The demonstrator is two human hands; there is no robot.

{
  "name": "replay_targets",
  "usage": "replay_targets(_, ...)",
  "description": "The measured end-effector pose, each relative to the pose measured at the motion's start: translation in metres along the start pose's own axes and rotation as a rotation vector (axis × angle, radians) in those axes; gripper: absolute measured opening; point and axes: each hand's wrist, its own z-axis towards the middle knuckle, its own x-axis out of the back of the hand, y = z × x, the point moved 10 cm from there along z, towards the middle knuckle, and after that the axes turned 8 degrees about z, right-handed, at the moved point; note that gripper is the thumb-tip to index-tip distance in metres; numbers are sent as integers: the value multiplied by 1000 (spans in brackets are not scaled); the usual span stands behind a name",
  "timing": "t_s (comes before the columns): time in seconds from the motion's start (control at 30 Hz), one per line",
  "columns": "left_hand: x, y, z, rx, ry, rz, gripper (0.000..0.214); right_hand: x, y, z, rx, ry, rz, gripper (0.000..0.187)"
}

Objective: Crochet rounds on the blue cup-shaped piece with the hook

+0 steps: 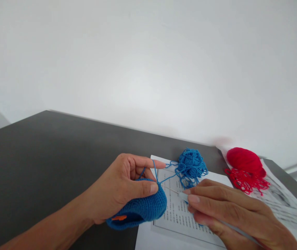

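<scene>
The left hand (pixel 124 184) pinches the blue crocheted piece (pixel 150 208) under its thumb, index finger extended with yarn over it. The right hand (pixel 229 206) is closed around a crochet hook (pixel 183 196), its shaft reaching the piece — well short of the worktop's (pixel 60 156) far edge. A red yarn ball (pixel 244 161) sits near the far right corner.

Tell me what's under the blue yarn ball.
The blue yarn ball sits on a white printed sheet, whose paper shows on both sides of it. Anything printed directly beneath the ball is covered.
</scene>
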Motion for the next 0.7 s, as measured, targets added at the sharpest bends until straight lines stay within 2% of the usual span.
replay_targets(0.17, -1, -1, 2, 18, -9, 17, 51, 3, 3, 0, -12, -12, 4, 25)
replay_targets(0.47, -2, 3, 2, 25, -32, 41, 46, 1, -1, 5, -21, -8, -61, 16)
replay_targets(0.7, -5, 5, 0, 20, -63, 20, 44, 4, 6, 3, -84, 47, 98, 13)
